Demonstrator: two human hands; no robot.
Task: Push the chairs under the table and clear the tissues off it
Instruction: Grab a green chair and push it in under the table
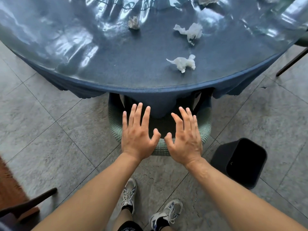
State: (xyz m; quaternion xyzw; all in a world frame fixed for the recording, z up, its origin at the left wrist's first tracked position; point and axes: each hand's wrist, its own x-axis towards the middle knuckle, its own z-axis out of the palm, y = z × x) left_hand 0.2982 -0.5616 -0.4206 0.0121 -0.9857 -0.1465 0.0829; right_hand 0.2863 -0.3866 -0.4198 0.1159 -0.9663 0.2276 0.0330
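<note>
Reaching forward side by side, both hands are held palm-down with fingers straight and spread, holding nothing; the left hand (138, 134) lies over the left part of the chair (205, 130) back, the right hand (184, 136) over its middle and right, thumbs nearly meeting between them; whether the palms actually press on the green back rim or hover just above it cannot be told. The chair is tucked far in: its seat is hidden beneath the cloth (160, 95) that hangs from the table (116, 64), and only the curved, quilted back shows beyond the table's edge, just ahead of the fingertips. Three crumpled tissues lie on the tabletop, well beyond the hands: the nearest tissue (183, 62) sits ahead and slightly right of the right hand; a second tissue (190, 32) lies farther back on the same side; a balled tissue (133, 22) rests farther still, about in line with the left hand; more white paper shows at the far top edge, too cut off to describe. A black bin (240, 161) stands on the tiled floor just right of the right forearm, beside the chair. Another chair leg (291, 62) shows at the right edge; dark furniture legs at the lower left. Two sneakers (128, 194) stand below the arms.
</note>
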